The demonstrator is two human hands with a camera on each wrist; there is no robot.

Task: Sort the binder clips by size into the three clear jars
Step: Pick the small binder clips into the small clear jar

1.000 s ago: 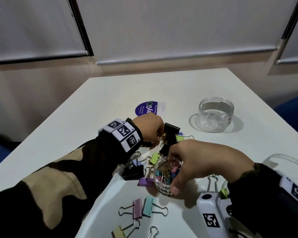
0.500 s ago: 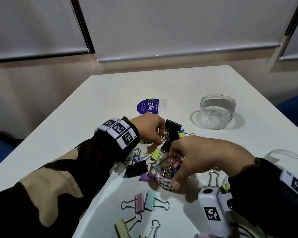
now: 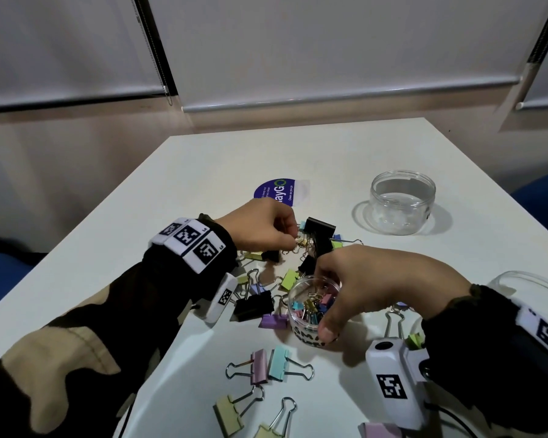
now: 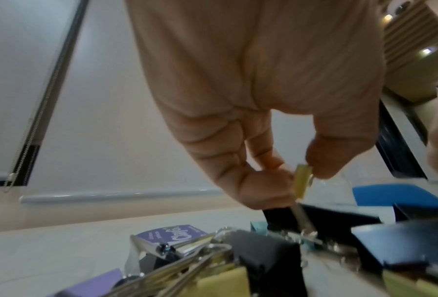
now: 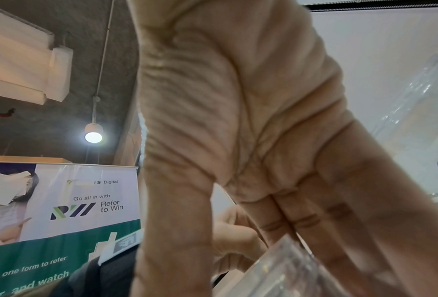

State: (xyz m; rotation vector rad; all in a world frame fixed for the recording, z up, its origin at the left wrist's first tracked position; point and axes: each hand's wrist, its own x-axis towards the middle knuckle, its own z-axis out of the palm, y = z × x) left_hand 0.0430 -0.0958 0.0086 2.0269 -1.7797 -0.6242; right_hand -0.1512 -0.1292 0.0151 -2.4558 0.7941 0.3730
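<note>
At the middle of the white counter [image 3: 203, 172] sits the small jar [image 3: 310, 311], lettered in black, holding a heap of tiny coloured clips; count not readable. Right hand [image 3: 370, 286] is clamped round this jar, thumb on the near wall, fingers over the far rim. Left hand [image 3: 263, 230], just beyond the small jar, pinches a small yellow clip [image 4: 301, 181] between thumb and fingertips above the pile; the wrist view shows it clear of the counter.

Jars: three seen. The empty jar [image 3: 402, 207] stands well apart, beyond and right of the small jar. The third jar [image 3: 532, 286], only a rim arc visible, is right of the small jar, behind the right sleeve.

Loose clips around the small jar: three black ones, a large black clip [image 3: 320, 235] beyond it, one black clip [image 3: 253, 305] to its left, a third half hidden under the right hand's fingers. Near side: pink clip [image 3: 260, 366] and teal clip [image 3: 277, 363] touching side by side, plus two yellow ones nearer the camera. Others in the tangle beyond, partly hidden, not countable.

A purple sticker [image 3: 276, 192] lies beyond the pile. Counter's far half is bare up to its far edge; left edge runs well apart from the small jar.
</note>
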